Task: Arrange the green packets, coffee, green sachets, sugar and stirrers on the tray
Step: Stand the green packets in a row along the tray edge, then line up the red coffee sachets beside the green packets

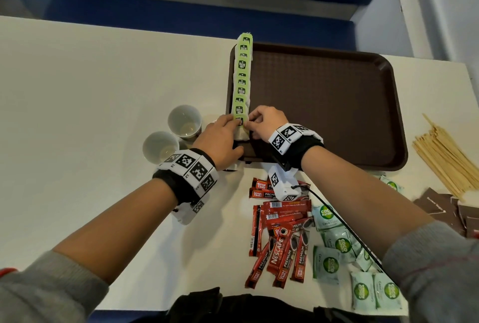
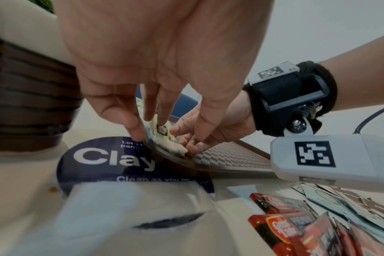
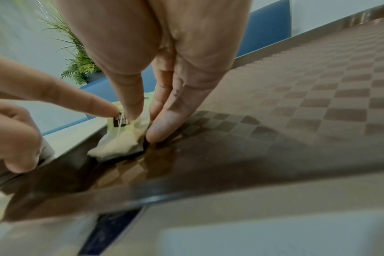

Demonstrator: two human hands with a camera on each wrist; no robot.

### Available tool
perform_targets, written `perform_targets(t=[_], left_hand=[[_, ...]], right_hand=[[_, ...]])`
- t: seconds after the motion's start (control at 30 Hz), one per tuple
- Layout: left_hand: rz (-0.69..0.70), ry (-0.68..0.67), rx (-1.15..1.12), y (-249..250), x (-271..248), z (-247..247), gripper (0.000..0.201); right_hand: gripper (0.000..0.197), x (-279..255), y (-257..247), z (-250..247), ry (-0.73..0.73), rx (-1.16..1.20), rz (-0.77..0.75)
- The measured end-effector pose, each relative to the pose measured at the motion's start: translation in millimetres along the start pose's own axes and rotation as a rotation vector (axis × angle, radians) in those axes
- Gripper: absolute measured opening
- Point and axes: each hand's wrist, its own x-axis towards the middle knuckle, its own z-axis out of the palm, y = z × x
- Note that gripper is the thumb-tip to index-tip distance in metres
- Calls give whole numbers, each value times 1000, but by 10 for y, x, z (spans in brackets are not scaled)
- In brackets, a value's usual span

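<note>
A row of green packets [image 1: 242, 76] lies along the left inner edge of the brown tray [image 1: 324, 105]. Both hands meet at its near end. My left hand [image 1: 234, 122] presses straight fingers on the nearest green packet [image 2: 162, 131]. My right hand [image 1: 251, 124] pinches that same packet [image 3: 121, 136] between thumb and fingers on the tray floor [image 3: 296, 104]. Red coffee sticks [image 1: 280, 239] lie on the table in front of the tray, pale green sachets [image 1: 334, 258] to their right. Wooden stirrers [image 1: 445, 157] and brown sugar packets [image 1: 440, 206] are at the far right.
Two paper cups [image 1: 184, 120] [image 1: 160, 146] stand just left of the tray, close behind my left hand. A round blue sticker [image 2: 112, 161] is on the white table [image 1: 90, 102] under the tray's near-left corner. A cable [image 1: 337, 219] trails from my right wrist over the sachets.
</note>
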Motion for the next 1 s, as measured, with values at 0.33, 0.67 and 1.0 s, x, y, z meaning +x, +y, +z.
perform_targets(t=[0.33,0.67,1.0], left_hand=[[-9,-46,35,12,3,-17,73],[-16,47,-56,67,-116,-63,62],[101,-60,-31,308,-470,179,45]], right_hand=[[12,-9,2,-5,-46,-46,-17],[17,-131,-28,-155,-35,-140,-54],[33,-788,77,-461,-320,-437,-175]])
